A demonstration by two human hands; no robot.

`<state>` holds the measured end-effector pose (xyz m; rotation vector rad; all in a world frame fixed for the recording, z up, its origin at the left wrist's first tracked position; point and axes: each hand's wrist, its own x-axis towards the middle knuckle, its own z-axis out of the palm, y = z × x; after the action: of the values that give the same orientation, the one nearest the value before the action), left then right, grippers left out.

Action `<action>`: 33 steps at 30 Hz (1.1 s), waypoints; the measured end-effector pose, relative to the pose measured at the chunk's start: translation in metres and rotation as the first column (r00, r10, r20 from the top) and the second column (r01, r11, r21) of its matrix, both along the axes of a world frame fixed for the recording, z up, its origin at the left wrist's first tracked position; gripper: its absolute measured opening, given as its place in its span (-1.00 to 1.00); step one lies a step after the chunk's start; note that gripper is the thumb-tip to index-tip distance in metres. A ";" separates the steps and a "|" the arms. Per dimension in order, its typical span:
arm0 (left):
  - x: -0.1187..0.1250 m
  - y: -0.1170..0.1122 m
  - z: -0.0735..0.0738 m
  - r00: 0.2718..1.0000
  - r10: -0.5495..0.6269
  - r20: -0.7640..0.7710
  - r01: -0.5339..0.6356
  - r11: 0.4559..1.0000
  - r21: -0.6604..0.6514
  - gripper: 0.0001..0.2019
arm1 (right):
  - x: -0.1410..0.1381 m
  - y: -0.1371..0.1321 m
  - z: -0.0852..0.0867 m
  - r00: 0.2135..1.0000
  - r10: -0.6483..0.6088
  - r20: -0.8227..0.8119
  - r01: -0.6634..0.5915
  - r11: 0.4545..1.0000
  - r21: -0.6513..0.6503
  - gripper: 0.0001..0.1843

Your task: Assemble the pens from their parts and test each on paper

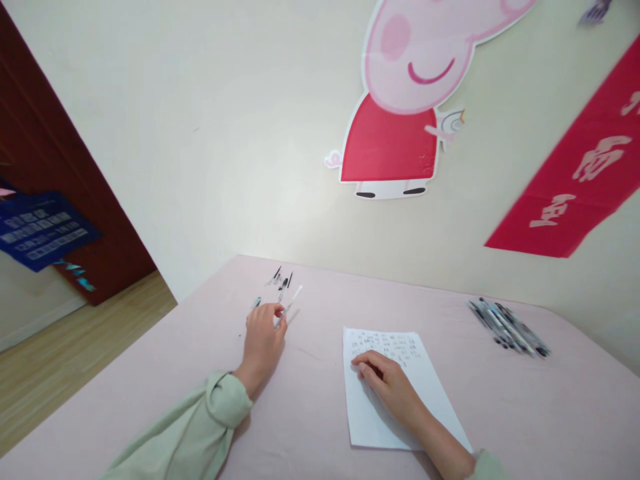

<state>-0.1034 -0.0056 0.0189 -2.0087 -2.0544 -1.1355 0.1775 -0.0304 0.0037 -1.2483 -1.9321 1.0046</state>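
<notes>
My left hand rests on the pink table with its fingers closed around a clear pen barrel that points up and to the right. Just beyond it lie several small pen parts. My right hand lies on a white sheet of paper with small handwriting near its top; the fingers are curled, fingertips pressed on the paper, and nothing shows in them.
A pile of several pens lies at the table's far right. A wall with a pink cartoon pig sticker and a red banner stands behind. A dark red door and wooden floor are at left.
</notes>
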 end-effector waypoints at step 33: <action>-0.058 0.005 -0.013 0.911 0.286 -0.298 -0.374 0.877 -0.301 -0.74 | 0.003 0.007 0.004 0.948 -0.076 -0.310 -0.021 0.955 -0.297 -0.50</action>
<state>-0.1615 -0.0007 0.0059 -1.7022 -2.4697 -0.4550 0.1804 -0.0236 0.0073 -1.1799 -1.5498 1.4281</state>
